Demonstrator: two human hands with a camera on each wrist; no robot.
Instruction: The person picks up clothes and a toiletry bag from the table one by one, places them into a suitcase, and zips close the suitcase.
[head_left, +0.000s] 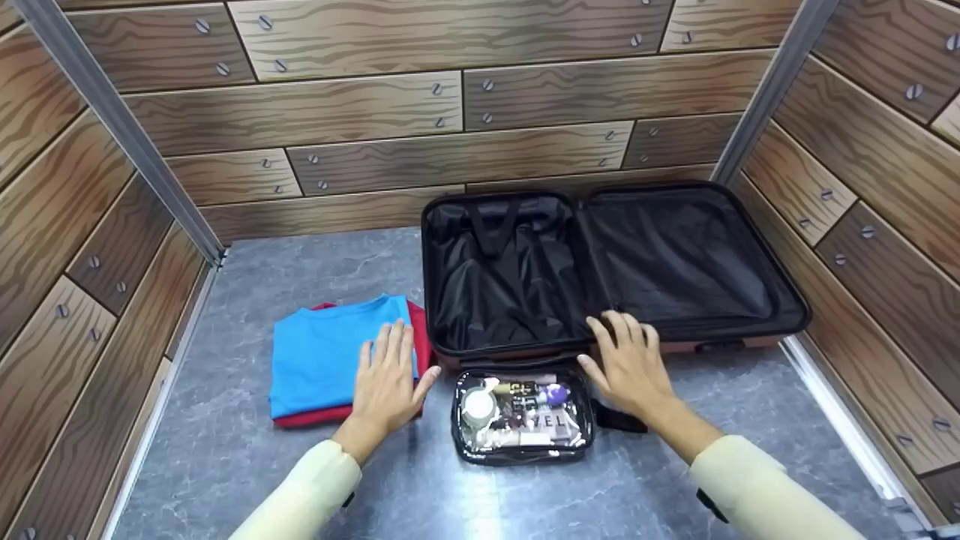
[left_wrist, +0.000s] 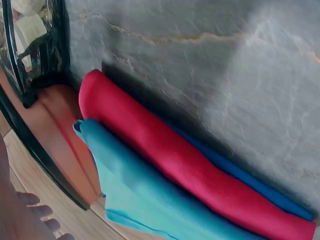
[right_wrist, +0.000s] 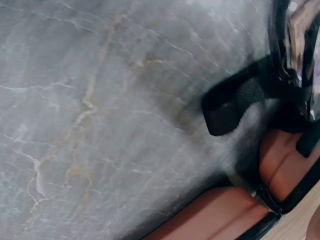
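Note:
My left hand [head_left: 388, 382], fingers straight and thumb spread, overlaps the right side of a folded blue shirt [head_left: 322, 360] in the head view. Folded red cloth [head_left: 311, 420] shows beneath the shirt; the left wrist view adds a darker blue layer [left_wrist: 250, 187] under the red. Between the hands lies a clear toiletry bag [head_left: 521, 435] with black trim, cosmetics visible inside. My right hand [head_left: 630, 367] is spread at the near edge of an open suitcase [head_left: 682, 255], beside the bag's upper right corner. Neither hand holds anything.
The suitcase lies unfolded in two black-lined halves, its shell orange-brown [right_wrist: 215, 215]. A black strap [right_wrist: 225, 110] sticks out from the bag's side. Wood-patterned walls [head_left: 375, 97] enclose the grey marbled surface [head_left: 247, 480] at the back and both sides.

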